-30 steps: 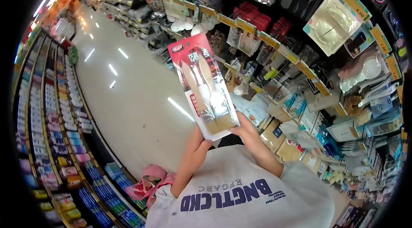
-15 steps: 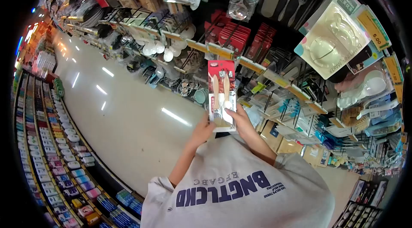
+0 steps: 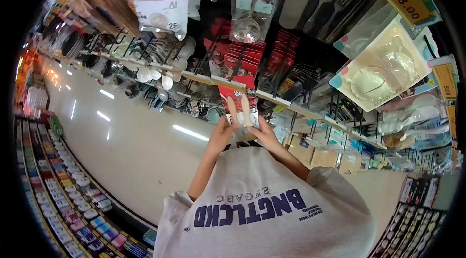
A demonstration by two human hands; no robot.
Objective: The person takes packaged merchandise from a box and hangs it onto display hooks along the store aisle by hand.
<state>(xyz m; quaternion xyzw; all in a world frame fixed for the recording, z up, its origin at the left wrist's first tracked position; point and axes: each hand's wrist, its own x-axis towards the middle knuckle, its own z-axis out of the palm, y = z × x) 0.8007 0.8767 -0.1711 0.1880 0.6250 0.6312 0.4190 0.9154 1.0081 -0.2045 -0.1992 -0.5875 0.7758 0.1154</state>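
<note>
A red-topped pack of brushes (image 3: 239, 107), with two pale wooden handles showing through its clear front, stands upright against the shelf rail (image 3: 213, 81). The left hand (image 3: 219, 136) and right hand (image 3: 260, 134) pinch its lower edge from either side. Hanging kitchen tools crowd the shelves; a glossy aisle floor (image 3: 121, 136) stretches left.

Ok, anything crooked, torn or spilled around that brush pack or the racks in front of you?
Nothing stands out. The brush pack is upright and looks intact, held at its lower end by the left hand and right hand. Goods on the hook racks hang in order, and the aisle floor shows only light reflections.
</note>
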